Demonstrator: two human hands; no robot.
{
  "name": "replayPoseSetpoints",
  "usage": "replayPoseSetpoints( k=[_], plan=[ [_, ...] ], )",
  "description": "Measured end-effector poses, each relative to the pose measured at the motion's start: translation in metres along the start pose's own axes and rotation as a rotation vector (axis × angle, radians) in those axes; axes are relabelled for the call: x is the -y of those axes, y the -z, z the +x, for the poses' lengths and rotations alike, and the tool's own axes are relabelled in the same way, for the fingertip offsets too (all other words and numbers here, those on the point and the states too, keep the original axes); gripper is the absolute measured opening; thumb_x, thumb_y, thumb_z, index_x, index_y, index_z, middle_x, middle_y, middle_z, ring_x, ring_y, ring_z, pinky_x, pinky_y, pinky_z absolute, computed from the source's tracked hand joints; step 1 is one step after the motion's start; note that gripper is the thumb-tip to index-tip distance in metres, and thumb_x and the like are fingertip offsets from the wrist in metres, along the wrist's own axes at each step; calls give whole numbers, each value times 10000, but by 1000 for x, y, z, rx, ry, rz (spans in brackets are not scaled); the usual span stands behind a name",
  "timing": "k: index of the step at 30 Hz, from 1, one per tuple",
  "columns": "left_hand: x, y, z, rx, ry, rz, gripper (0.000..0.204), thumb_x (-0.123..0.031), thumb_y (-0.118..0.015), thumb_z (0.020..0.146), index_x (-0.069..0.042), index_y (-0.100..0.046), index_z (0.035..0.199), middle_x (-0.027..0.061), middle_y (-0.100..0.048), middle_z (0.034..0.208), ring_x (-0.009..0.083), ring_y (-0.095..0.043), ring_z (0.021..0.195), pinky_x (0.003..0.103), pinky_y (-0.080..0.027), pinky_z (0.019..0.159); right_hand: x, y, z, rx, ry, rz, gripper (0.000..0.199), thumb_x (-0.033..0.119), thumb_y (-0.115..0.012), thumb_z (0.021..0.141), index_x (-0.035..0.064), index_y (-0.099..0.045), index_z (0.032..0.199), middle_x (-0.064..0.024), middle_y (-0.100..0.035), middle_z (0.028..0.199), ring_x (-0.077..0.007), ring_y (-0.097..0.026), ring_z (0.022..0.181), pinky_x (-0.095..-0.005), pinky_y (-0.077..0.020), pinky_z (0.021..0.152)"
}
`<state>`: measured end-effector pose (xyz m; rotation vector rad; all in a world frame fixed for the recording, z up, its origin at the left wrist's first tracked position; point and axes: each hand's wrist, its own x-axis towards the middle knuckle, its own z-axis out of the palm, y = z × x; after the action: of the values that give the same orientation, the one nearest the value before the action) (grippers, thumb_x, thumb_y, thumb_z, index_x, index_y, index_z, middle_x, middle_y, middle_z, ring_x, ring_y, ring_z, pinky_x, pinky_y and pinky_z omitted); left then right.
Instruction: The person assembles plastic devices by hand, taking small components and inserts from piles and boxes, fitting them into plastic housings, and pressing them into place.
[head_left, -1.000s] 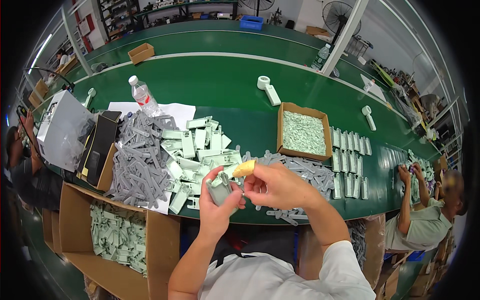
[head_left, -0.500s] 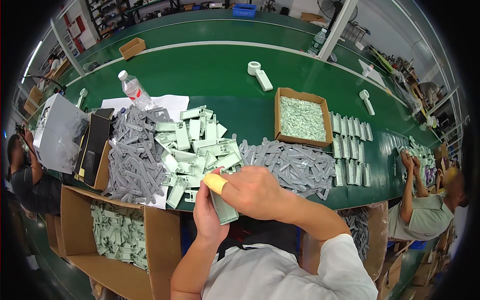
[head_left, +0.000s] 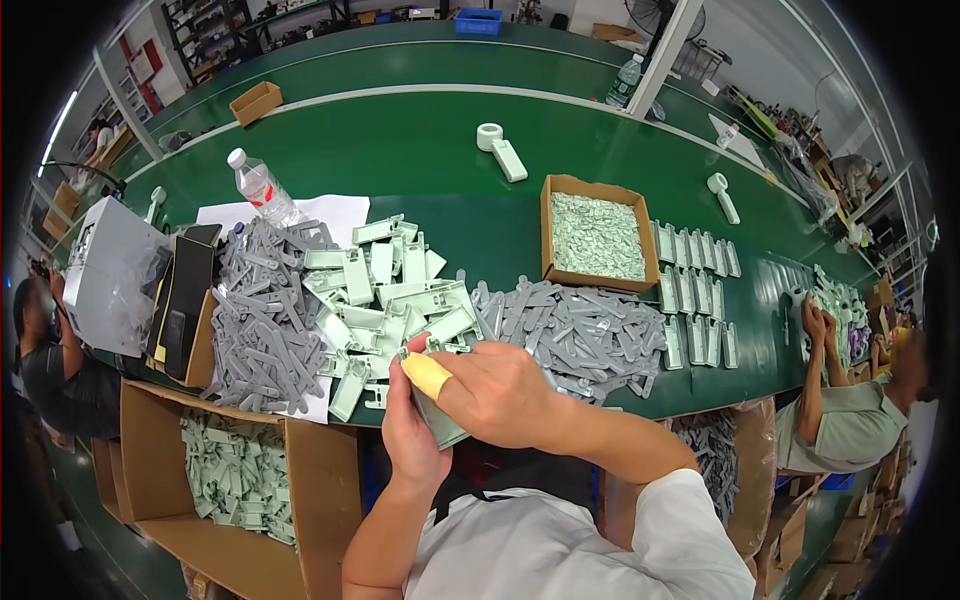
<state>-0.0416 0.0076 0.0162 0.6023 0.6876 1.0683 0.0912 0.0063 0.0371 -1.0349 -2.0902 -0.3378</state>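
Note:
Just in front of my body, my left hand (head_left: 410,448) is wrapped round a pale green plastic housing (head_left: 441,429). My right hand (head_left: 508,398) closes over the same piece from above, its thumb wrapped in yellow tape (head_left: 427,375) and pressed on the upper end. The fingers hide much of the housing, and I cannot make out anything smaller under the thumb. Beyond my hands lies a heap of pale green housings (head_left: 356,276). Grey plastic strips are piled on its left (head_left: 262,325) and on its right (head_left: 570,335).
A cardboard box (head_left: 548,245) of small pale parts stands behind the right grey pile, beside rows of housings (head_left: 692,292). A water bottle (head_left: 262,190) stands at the left. Below the table edge sits a large carton (head_left: 325,490). A co-worker (head_left: 850,420) works at the right.
The housing has tilted, with less of its lower end showing below my right hand. Both hands keep their hold. The whole view has shifted slightly.

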Motion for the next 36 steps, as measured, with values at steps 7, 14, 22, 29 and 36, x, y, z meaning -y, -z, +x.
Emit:
replayPoseSetpoints(
  k=[7, 14, 22, 29, 36],
  plan=[
    [5, 11, 5, 87, -23, -28, 509, -414, -209, 1085, -83, -433, 1400, 56, -582, 1201, 141, -565, 1089, 308, -442, 969, 2, 3, -6, 40, -30, 31, 256, 106, -651, 720, -5, -644, 950, -104, -710, 870, -145, -549, 499, -285, -378, 440],
    [16, 9, 9, 0, -24, -42, 492, -402, -237, 1083, -85, -461, 1386, 64, -605, 1164, 155, -576, 1071, 324, -458, 954, 5, 2, -10, 86, -106, -15, 215, 99, -666, 727, 1, -633, 916, -58, -668, 745, -148, -554, 495, -298, -384, 441],
    [26, 12, 7, 50, -16, -37, 492, -395, -236, 1085, -82, -457, 1392, 62, -575, 1232, 159, -561, 1117, 323, -444, 983, 3, 4, -10, 38, -197, 80, 240, 104, -674, 765, 2, -636, 979, -32, -617, 689, -162, -559, 496, -316, -407, 449],
    [18, 4, 3, -61, 32, 72, 484, -370, -280, 1078, -67, -491, 1391, 50, -566, 1259, 163, -566, 1120, 321, -447, 981, -1, 5, -8, 170, -147, -34, 265, 129, -636, 773, 11, -609, 1009, -19, -634, 790, -153, -614, 545, -304, -465, 500],
    [16, 6, 5, -7, 18, 39, 489, -396, -229, 1087, -74, -457, 1376, 62, -587, 1168, 150, -570, 1069, 309, -449, 954, 2, 3, -11, 62, -125, 3, 276, 131, -641, 765, 14, -606, 1012, 10, -589, 730, -131, -600, 537, -290, -438, 481]
  ],
)
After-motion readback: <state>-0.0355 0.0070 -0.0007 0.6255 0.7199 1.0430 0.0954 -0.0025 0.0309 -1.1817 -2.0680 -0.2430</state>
